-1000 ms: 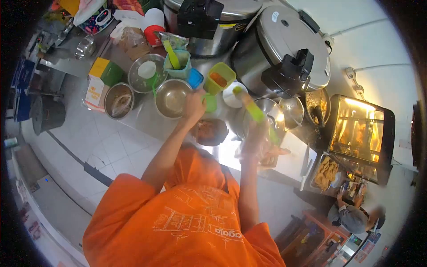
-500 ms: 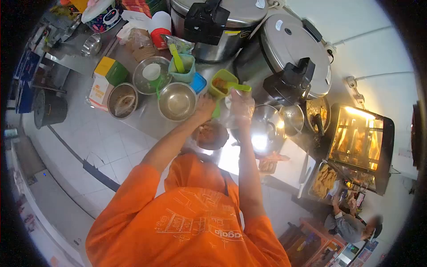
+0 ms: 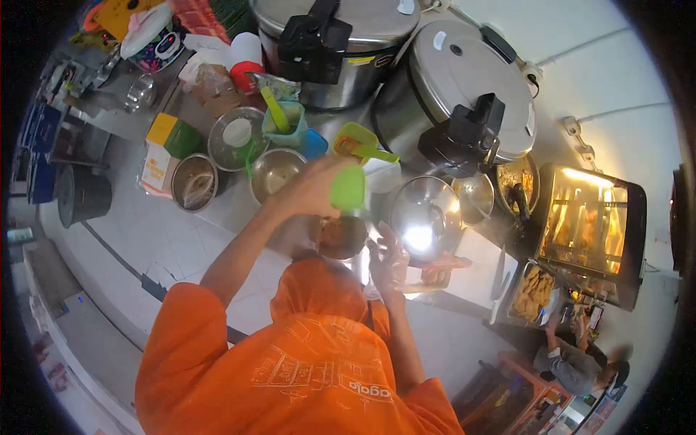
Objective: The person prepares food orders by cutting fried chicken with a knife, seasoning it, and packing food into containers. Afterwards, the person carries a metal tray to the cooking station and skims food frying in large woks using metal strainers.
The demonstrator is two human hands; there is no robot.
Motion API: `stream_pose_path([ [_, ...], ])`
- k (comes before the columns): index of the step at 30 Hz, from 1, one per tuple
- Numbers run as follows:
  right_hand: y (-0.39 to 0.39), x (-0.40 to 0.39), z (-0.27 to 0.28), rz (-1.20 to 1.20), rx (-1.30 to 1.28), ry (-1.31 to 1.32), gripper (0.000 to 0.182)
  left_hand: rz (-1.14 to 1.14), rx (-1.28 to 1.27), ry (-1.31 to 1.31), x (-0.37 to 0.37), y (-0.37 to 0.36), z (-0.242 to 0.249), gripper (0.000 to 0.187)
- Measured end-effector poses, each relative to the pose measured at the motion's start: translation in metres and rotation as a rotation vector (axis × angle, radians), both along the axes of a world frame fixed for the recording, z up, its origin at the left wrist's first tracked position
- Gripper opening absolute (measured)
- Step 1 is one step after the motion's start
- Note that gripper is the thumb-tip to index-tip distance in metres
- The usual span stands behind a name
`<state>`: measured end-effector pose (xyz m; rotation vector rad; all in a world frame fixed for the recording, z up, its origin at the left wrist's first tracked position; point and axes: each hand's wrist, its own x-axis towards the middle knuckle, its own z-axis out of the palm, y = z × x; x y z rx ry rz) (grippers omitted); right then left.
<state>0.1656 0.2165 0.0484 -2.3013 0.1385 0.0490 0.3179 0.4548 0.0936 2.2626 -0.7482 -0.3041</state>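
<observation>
My left hand point(image 3: 313, 187) grips a green lid point(image 3: 349, 188), holding it over the counter. Below the lid is a bowl point(image 3: 341, 236) with brown contents. Wearing a clear plastic glove, my right hand point(image 3: 388, 257) is beside that bowl, its fingers apart and nothing visible in them. Beyond my hands stands an uncovered green tub point(image 3: 350, 133). A green scoop point(image 3: 376, 153) rests in the tub's orange-brown contents, its handle sticking out to the right.
Two large steel cookers point(image 3: 464, 94) line the back. Left are metal bowls point(image 3: 194, 183) and a light-blue container point(image 3: 286, 125). Right are a shiny round lid point(image 3: 425, 217), a knife point(image 3: 498, 286), a lit display warmer point(image 3: 591, 217) and a tray of fried food point(image 3: 531, 291). Another person point(image 3: 576, 366) is at far right.
My right hand has left the scoop's handle and drawn back toward me beside the bowl. My left hand has raised the green lid from beside the tub.
</observation>
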Motion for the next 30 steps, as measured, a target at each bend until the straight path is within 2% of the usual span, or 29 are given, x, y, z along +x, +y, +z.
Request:
stream_pose_path([
  [2, 0.006, -0.005, -0.009, -0.010, 0.021, 0.044, 0.046, 0.131, -0.092, -0.338, 0.023, 0.003, 0.001, 0.101],
  [5, 0.020, 0.007, -0.004, 0.046, -0.062, 0.253, 0.060, 0.024, 0.011, 0.053, 0.078, -0.006, -0.006, 0.092],
  [8, 0.026, 0.015, -0.013, 0.062, -0.038, 0.384, 0.067, -0.049, -0.012, -0.149, 0.091, -0.007, -0.032, 0.094],
  [10, 0.028, 0.010, -0.024, 0.068, -0.037, 0.417, 0.065, 0.187, -0.152, -0.258, 0.058, -0.003, -0.022, 0.089],
  [11, 0.027, 0.009, -0.027, 0.157, -0.086, 0.407, 0.059, 0.303, -0.217, -0.311, 0.032, -0.002, -0.014, 0.088],
  [13, 0.028, 0.005, -0.029, 0.114, 0.006, 0.498, 0.056, 0.525, 0.028, 0.317, -0.049, -0.009, -0.039, 0.070],
  [15, 0.021, -0.004, -0.080, 0.263, -0.246, 0.274, 0.049, 0.504, 0.010, 0.151, -0.129, -0.017, -0.078, 0.054],
  [16, 0.023, -0.006, -0.080, 0.227, -0.222, 0.333, 0.047, 0.503, 0.105, 0.310, -0.146, -0.021, -0.123, 0.052],
  [18, 0.030, -0.010, -0.070, 0.164, -0.173, 0.458, 0.044, 0.544, 0.192, 0.478, -0.157, -0.019, -0.141, 0.048],
  [20, 0.029, -0.021, -0.040, 0.312, -0.353, 0.285, 0.046, 0.619, 0.166, 0.481, -0.133, -0.024, -0.077, 0.047],
  [21, 0.029, -0.022, -0.048, 0.271, -0.329, 0.305, 0.043, 0.647, 0.262, 0.542, -0.130, -0.037, -0.060, 0.050],
  [22, 0.028, -0.022, -0.057, 0.229, -0.305, 0.323, 0.040, 0.638, 0.337, 0.453, -0.140, -0.047, -0.084, 0.057],
  [23, 0.029, -0.023, -0.063, 0.186, -0.281, 0.340, 0.037, 0.729, 0.307, 0.429, -0.137, -0.040, -0.088, 0.057],
  [24, 0.028, -0.025, -0.068, 0.188, -0.324, 0.194, 0.031, 0.819, 0.274, 0.404, -0.135, -0.036, -0.093, 0.057],
  [25, 0.028, -0.026, -0.068, 0.183, -0.378, 0.048, 0.030, 0.799, 0.271, 0.374, -0.136, -0.038, -0.090, 0.057],
  [26, 0.031, -0.025, -0.070, 0.204, -0.478, 0.027, 0.030, 0.766, 0.275, 0.341, -0.139, -0.039, -0.088, 0.058],
  [29, 0.039, -0.030, -0.055, 0.099, -0.168, 0.212, 0.022, 0.729, 0.248, 0.347, -0.150, -0.036, -0.059, 0.058],
  [30, 0.050, -0.030, -0.043, 0.089, -0.161, 0.140, 0.020, 0.727, 0.228, 0.348, -0.147, -0.035, -0.051, 0.058],
])
